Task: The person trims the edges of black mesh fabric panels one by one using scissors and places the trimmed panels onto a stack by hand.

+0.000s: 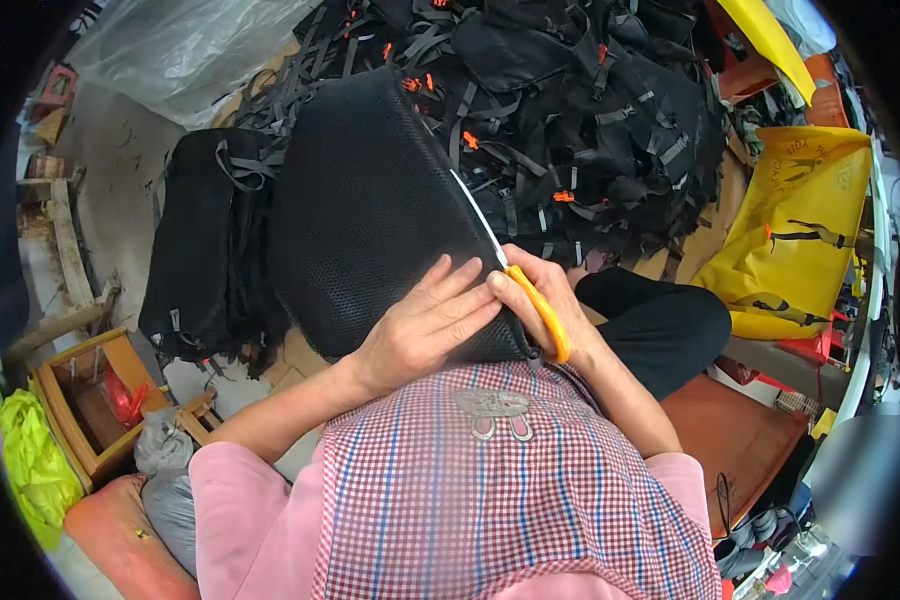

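Note:
A large black mesh-covered piece [360,200] stands across my lap. My left hand [430,315] lies flat against its lower face, fingers spread toward the right edge. Along that right edge, my right hand [540,290] is wrapped round the orange handle of a pair of scissors [550,325]. The pale blades point up and to the left, running beside the edge of the black piece. Whether they are cutting anything cannot be made out. The fingertips of both hands come close together near the handle.
Black bags with straps and orange buckles [570,100] are heaped ahead. Another black bag [205,240] lies left. A wooden drawer [100,405] is lower left, clear plastic sheeting [170,60] upper left. At right hangs a yellow printed sheet [800,220], above a brown board [730,440].

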A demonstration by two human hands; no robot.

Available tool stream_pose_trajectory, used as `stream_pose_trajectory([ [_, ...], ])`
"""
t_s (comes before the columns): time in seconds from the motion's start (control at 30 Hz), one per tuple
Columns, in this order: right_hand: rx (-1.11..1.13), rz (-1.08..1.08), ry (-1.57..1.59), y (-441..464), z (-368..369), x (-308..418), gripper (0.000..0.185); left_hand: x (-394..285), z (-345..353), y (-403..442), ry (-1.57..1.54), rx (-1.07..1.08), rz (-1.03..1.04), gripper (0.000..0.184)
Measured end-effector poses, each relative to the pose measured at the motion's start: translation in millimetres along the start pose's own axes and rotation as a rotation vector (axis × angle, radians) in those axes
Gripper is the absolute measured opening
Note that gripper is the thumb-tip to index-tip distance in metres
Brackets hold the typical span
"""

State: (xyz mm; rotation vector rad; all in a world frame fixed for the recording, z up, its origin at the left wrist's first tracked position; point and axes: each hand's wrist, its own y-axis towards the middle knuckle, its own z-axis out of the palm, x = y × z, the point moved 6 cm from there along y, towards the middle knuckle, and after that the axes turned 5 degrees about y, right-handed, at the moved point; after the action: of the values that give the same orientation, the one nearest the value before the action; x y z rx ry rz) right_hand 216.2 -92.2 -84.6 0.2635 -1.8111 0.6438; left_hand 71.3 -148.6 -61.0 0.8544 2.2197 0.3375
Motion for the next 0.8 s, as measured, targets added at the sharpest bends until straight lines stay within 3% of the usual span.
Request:
stream_pose_trajectory([
  [0.07,-0.055,-0.090,-0.004,3,2,2,0.039,-2,-2,2,-0.023,0.020,-0.002,0.035],
  [0.3,-0.061,0.032,-0.031,8,1,7,0.037,-2,0,2,-0.096,0.050,-0.011,0.034],
  [0.8,-0.142,-0.041,-0.031,38,1,7,0.036,-2,2,-3,-0.129,0.082,-0.004,0.035],
])
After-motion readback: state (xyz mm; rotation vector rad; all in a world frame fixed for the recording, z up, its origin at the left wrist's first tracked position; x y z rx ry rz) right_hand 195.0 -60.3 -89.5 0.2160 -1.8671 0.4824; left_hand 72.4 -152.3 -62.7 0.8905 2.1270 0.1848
